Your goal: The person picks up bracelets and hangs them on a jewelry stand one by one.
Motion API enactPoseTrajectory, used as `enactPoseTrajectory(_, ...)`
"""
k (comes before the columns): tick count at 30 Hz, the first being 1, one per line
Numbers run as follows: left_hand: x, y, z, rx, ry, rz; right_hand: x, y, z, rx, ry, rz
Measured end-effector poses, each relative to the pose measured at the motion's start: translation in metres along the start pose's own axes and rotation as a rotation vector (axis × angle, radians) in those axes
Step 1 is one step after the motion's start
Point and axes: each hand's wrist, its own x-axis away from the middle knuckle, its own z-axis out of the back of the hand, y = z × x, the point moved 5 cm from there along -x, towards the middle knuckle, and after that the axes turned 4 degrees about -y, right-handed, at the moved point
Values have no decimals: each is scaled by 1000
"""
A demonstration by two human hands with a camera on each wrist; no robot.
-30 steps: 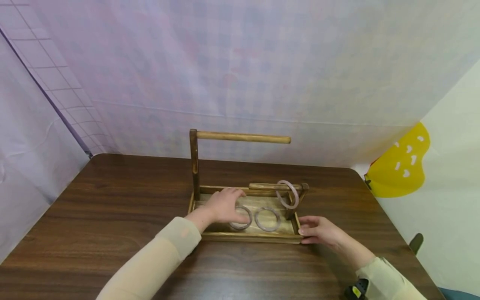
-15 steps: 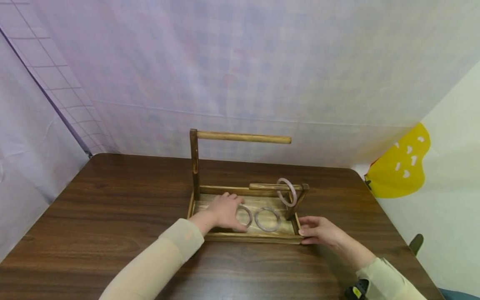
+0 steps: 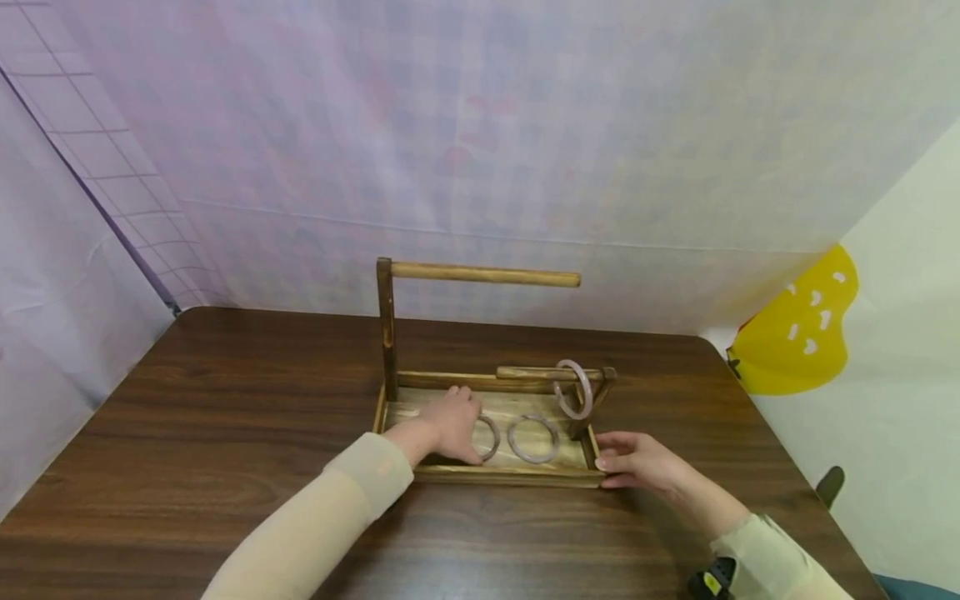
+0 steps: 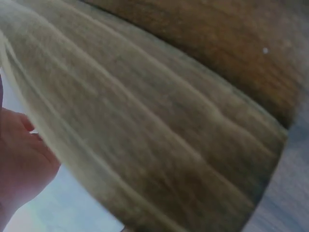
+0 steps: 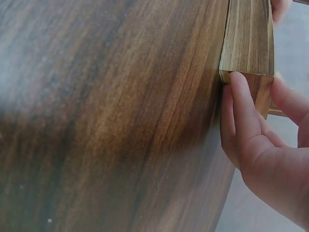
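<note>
A wooden bangle stand, a shallow tray (image 3: 502, 476) with two posts and bars, sits on the table. My left hand (image 3: 446, 425) reaches into the tray, fingers and thumb around the left bangle (image 3: 491, 437); the hand hides that bangle's left part. A second bangle (image 3: 533, 439) lies flat to its right. On the lower bar (image 3: 525, 373) hangs a third, pale pinkish bangle (image 3: 577, 392). My right hand (image 3: 645, 462) grips the tray's front right corner, fingertips (image 5: 240, 87) and thumb against the wood. In the left wrist view, the tray's wooden side (image 4: 159, 125) blocks the left fingers.
The upper bar (image 3: 487, 273) runs rightward from the tall left post (image 3: 387, 333), its right end free. Behind the brown table (image 3: 225, 417) hangs a pale curtain (image 3: 487, 125). A yellow shape (image 3: 798, 333) is at the right. A black device (image 3: 711, 579) is beside the right sleeve.
My left hand has drawn slightly left and closed in around the left bangle, which has shifted a little left. My right hand stays on the tray's corner.
</note>
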Motion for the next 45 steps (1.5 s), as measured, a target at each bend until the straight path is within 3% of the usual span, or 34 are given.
enactPoseTrajectory(8,1,-10,10,309,61,32,-1,-2,0,15,5,-1)
enactPoseTrajectory(13,5,-14,17,371,83,29,-1,-1,0,12,2,4)
enactPoseTrajectory(19,10,-18,24,478,175,-22,-1,0,1,0,-2,5)
enactPoseTrajectory(30,15,-25,30,622,267,-38,-2,1,2,-15,-9,-2)
enactPoseTrajectory(45,18,-29,38,775,317,-77,0,-1,0,11,-2,7)
